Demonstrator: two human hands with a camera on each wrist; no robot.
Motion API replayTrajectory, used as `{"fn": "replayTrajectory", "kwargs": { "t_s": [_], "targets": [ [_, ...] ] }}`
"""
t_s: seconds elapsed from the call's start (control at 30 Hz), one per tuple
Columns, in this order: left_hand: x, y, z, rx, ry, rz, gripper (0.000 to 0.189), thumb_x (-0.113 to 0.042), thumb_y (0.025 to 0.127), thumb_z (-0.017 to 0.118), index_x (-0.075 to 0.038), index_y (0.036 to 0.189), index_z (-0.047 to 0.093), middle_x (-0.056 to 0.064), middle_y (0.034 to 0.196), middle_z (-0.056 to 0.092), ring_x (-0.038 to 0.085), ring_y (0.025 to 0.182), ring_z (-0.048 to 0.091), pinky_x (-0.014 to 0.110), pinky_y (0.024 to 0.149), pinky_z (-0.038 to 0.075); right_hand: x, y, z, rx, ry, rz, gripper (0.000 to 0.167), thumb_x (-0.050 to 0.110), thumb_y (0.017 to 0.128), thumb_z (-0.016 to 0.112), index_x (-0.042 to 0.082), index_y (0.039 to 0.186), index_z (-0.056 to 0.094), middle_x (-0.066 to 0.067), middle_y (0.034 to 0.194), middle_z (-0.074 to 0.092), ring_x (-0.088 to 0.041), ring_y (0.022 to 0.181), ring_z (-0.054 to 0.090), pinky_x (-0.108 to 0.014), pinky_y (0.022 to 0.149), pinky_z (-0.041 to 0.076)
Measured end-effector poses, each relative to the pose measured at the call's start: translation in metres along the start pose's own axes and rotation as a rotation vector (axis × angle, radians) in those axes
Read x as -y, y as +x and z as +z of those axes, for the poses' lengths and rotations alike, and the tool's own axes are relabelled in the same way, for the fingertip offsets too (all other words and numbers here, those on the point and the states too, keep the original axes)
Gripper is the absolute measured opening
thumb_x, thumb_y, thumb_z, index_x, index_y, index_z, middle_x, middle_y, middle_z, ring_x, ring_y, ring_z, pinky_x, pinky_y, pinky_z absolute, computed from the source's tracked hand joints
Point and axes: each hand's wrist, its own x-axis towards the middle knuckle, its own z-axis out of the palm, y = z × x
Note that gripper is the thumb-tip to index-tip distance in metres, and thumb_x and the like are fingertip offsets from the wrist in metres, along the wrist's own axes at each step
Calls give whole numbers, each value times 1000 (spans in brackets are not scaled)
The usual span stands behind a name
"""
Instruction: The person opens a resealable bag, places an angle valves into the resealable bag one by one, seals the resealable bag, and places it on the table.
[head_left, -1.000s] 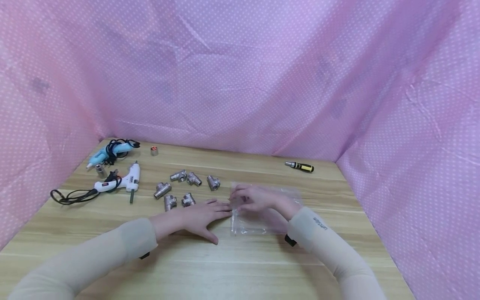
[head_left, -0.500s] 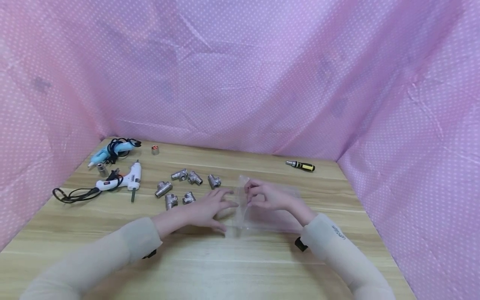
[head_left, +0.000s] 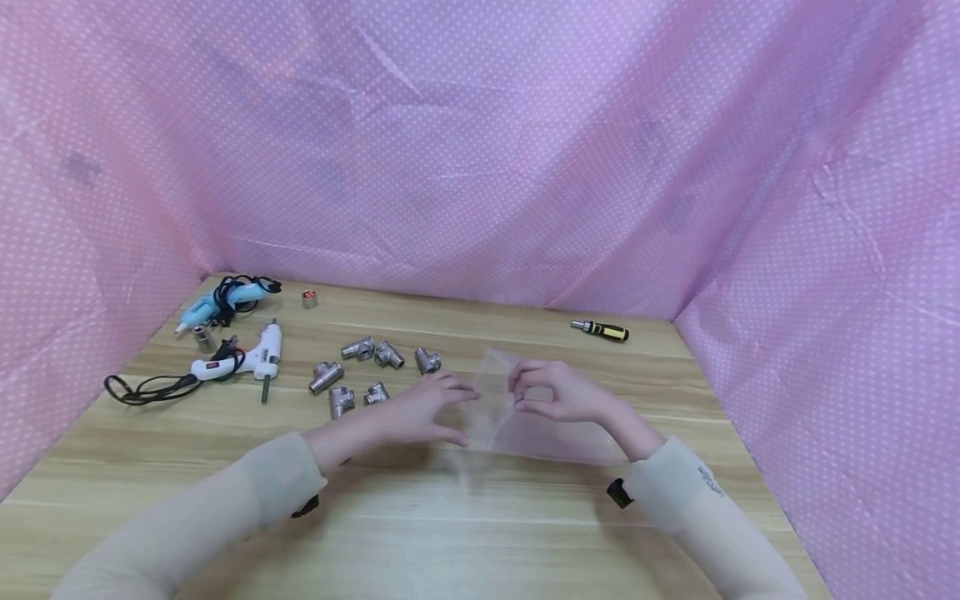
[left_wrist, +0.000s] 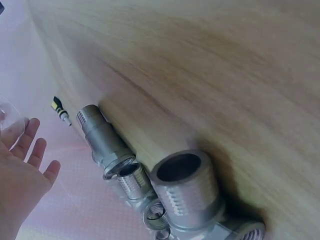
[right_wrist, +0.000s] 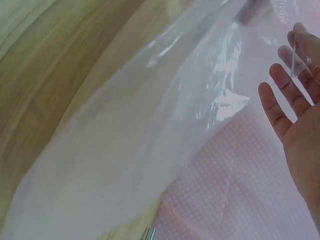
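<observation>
A clear plastic bag [head_left: 555, 442] is lifted partly off the wooden table in front of me. My right hand [head_left: 562, 393] pinches it near its left, raised edge; in the right wrist view the bag [right_wrist: 125, 145] hangs from the thumb and fingertips. On the bag's other side, my left hand [head_left: 420, 414] has its fingers spread and relaxed, the fingertips right at the plastic's edge. Just beyond the left forearm lie several metal tee fittings, among them a tee fitting [head_left: 326, 377] and another tee fitting [head_left: 427, 361]. The left wrist view shows a threaded tee fitting [left_wrist: 185, 190] close up.
On the left are a white glue gun [head_left: 267, 352] with a black cord and a blue glue gun [head_left: 201, 313]. Small metal fittings [head_left: 309, 299] stand nearby. A yellow-black screwdriver [head_left: 602, 330] lies at the back right. Pink dotted cloth [head_left: 465, 167] walls in the table.
My right hand has moved right, pulling the bag's left edge up from the table. My left hand has risen off the tabletop, its fingers now at the edge of the plastic.
</observation>
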Motion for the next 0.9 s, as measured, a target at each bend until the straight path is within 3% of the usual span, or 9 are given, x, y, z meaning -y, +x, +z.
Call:
{"fn": "replayTrajectory", "kwargs": {
  "t_s": [0.23, 0.43, 0.7, 0.9],
  "targets": [
    [-1, -6, -4, -93, -93, -42, 55, -42, 87, 63, -9, 130, 55, 9, 137, 51, 32, 131, 37, 58, 111, 24, 4, -15, -10, -31, -27, 42, 6, 15, 87, 66, 18, 83, 62, 2, 98, 61, -8, 89, 58, -28, 80, 53],
    [-7, -7, -4, -204, -107, -75, 34, -32, 98, 49, -9, 116, 66, 7, 122, 63, 27, 120, 51, 49, 106, 36, 12, -20, -13, -96, -104, 20, 8, 19, 91, 60, 15, 85, 64, 1, 96, 62, -9, 89, 58, -26, 76, 53],
    [-13, -6, 4, -262, -102, -136, 28, -29, 88, 65, -12, 110, 69, 3, 113, 67, 21, 110, 56, 45, 100, 43, 19, -19, -10, -178, -419, -38, 12, 23, 89, 60, 14, 86, 68, -1, 95, 66, -15, 93, 59, -34, 84, 51],
    [-14, -7, 5, -272, -134, -141, 31, -26, 84, 69, -12, 111, 68, 3, 114, 66, 21, 111, 56, 43, 100, 44, 15, -22, -2, -232, -495, -98, 6, 17, 81, 68, 14, 87, 67, -6, 112, 65, -22, 101, 58, -40, 87, 50]
  ]
}}
